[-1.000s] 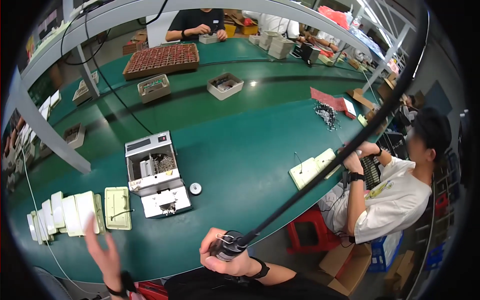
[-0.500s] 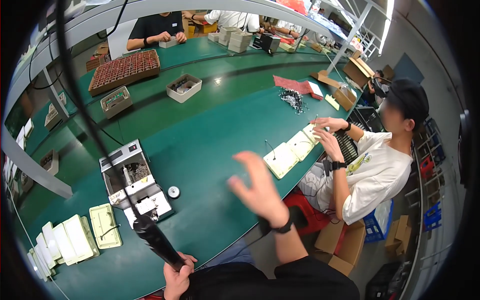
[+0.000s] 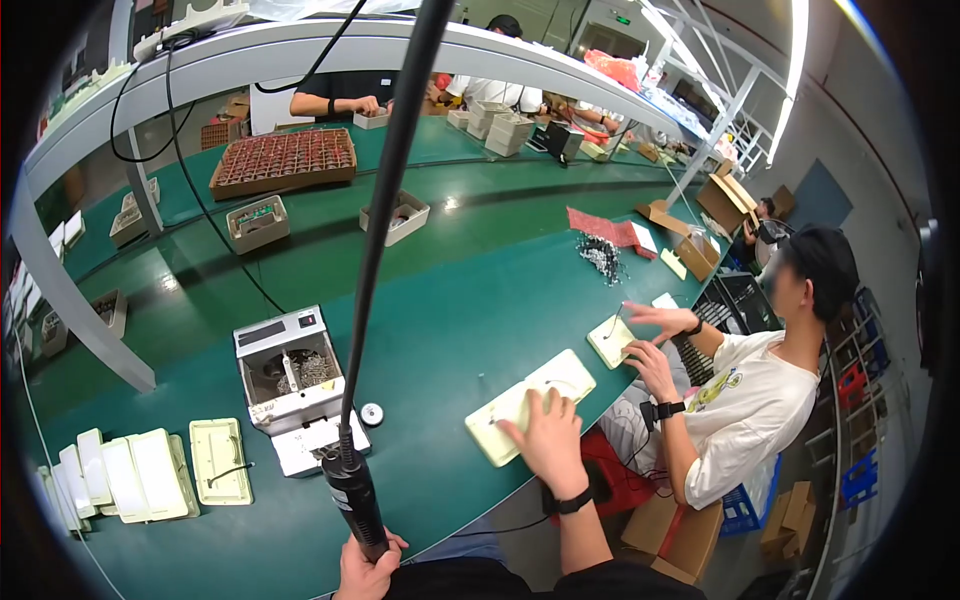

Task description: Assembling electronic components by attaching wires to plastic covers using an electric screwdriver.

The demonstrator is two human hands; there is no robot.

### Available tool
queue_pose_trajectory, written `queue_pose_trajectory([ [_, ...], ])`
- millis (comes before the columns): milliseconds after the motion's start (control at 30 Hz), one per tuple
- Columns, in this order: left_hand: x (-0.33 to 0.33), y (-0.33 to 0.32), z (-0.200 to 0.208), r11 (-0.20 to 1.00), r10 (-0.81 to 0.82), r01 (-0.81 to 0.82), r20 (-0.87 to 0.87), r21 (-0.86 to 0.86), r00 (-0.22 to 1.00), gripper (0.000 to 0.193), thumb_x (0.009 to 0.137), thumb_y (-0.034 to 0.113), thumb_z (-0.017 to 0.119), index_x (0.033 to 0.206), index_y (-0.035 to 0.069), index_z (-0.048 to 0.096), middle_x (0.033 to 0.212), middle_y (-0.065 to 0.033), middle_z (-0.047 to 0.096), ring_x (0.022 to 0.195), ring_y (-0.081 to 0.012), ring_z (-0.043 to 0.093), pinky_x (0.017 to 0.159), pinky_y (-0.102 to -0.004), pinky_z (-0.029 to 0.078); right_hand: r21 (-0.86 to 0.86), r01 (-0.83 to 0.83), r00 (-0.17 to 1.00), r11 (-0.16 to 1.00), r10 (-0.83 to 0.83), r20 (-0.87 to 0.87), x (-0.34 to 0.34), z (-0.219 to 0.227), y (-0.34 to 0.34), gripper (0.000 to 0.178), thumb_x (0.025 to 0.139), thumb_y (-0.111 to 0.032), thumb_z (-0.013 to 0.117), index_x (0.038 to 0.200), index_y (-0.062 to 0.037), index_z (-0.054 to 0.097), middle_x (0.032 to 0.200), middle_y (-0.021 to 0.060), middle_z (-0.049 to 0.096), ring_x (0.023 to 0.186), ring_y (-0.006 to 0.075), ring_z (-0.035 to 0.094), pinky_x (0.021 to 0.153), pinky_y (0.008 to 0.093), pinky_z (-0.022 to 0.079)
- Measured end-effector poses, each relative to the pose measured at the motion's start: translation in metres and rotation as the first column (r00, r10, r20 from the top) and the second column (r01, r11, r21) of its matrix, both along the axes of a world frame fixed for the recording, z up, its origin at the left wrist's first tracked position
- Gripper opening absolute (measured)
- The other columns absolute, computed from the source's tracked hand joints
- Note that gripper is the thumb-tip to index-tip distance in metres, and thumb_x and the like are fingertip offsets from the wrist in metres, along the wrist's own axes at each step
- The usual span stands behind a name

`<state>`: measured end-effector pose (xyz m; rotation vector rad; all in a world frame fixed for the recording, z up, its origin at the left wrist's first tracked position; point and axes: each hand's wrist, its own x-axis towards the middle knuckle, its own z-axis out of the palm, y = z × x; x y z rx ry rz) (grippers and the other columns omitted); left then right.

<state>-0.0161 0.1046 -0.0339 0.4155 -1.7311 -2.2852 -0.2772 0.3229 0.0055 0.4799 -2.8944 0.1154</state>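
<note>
My left hand (image 3: 370, 567) is closed around the lower end of a black electric screwdriver (image 3: 354, 505), held upright with its dark cord running up across the view. My right hand (image 3: 550, 445), in a black wristband, has its fingers spread over the pale yellow plastic housings on the green bench. Under my thumb lies one housing (image 3: 492, 438); another housing (image 3: 568, 370), with a dark wire on it, adjoins it past my fingertips. At my left, a separate housing (image 3: 220, 465) with a black wire lies beside a fanned stack of housings (image 3: 155, 480).
A screw feeder (image 3: 290, 375) stands on the green bench (image 3: 420, 500), a small round disc (image 3: 372, 414) beside it. On the right, a co-worker (image 3: 750, 400) handles another housing (image 3: 608, 343). Farther back are parts bins (image 3: 258, 224), a tray of red parts (image 3: 285, 165) and a metal frame post (image 3: 85, 300).
My right hand has come down from the air onto the housings. Two of these now lie nearer to me, apart from the co-worker's. The screwdriver stands more upright, and the view has shifted.
</note>
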Motion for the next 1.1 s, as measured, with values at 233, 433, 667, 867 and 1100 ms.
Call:
queue_pose_trajectory([
  [233,0.004,0.000,0.003,0.995,0.031,-0.034,0.038,0.098,0.999,0.021,0.103,0.020,0.068,0.108,0.003,0.059,0.089,-0.0024,0.064,0.073,-0.0096,0.053,0.067,-0.0252,0.045,-0.315,-0.175,0.985,0.933,0.170,-0.043,-0.012,0.046,-0.011,0.050,0.100,-0.038,0.071,0.135,-0.0042,0.061,0.118,0.0223,0.069,0.113,0.0417,0.064,0.098,0.0499,0.052],
  [433,0.002,0.002,0.002,0.996,0.034,-0.029,-0.047,0.087,0.998,0.023,0.104,0.021,0.068,0.109,0.001,0.057,0.087,-0.0043,0.063,0.071,-0.0103,0.053,0.066,-0.0252,0.045,-0.114,0.085,0.935,0.990,-0.119,-0.335,-0.166,-0.008,0.068,0.049,0.100,-0.040,0.071,0.127,0.0011,0.064,0.122,0.0235,0.067,0.117,0.0432,0.063,0.097,0.0519,0.054],
  [667,-0.001,-0.001,-0.001,0.998,0.015,-0.016,0.019,0.056,1.000,0.025,0.104,0.020,0.068,0.111,0.001,0.055,0.083,-0.0039,0.062,0.069,-0.0105,0.053,0.071,-0.0264,0.048,-0.059,0.226,0.973,0.972,-0.228,-0.026,-0.142,-0.026,0.072,0.056,0.103,-0.050,0.064,0.129,-0.0005,0.065,0.130,0.0248,0.063,0.119,0.0444,0.061,0.092,0.0585,0.053],
  [867,-0.001,-0.004,-0.012,0.998,-0.014,0.015,-0.010,0.062,1.000,0.040,0.099,0.031,0.075,0.115,0.000,0.056,0.086,-0.0071,0.062,0.071,-0.0171,0.058,0.077,-0.0358,0.053,-0.096,-0.003,0.997,0.995,0.010,0.074,-0.056,0.005,0.021,0.059,0.105,-0.050,0.062,0.142,-0.0041,0.063,0.138,0.0253,0.059,0.124,0.0422,0.059,0.100,0.0527,0.051],
  [1100,-0.004,0.001,-0.018,0.998,-0.028,0.023,-0.091,-0.050,0.995,0.056,0.098,0.050,0.078,0.111,0.001,0.054,0.066,-0.0009,0.053,0.059,-0.0126,0.051,0.072,-0.0351,0.052,-0.170,-0.216,0.963,0.961,0.238,0.123,-0.002,0.016,-0.003,0.055,0.105,-0.045,0.064,0.143,-0.0046,0.064,0.141,0.0247,0.057,0.128,0.0394,0.054,0.106,0.0477,0.046],
])
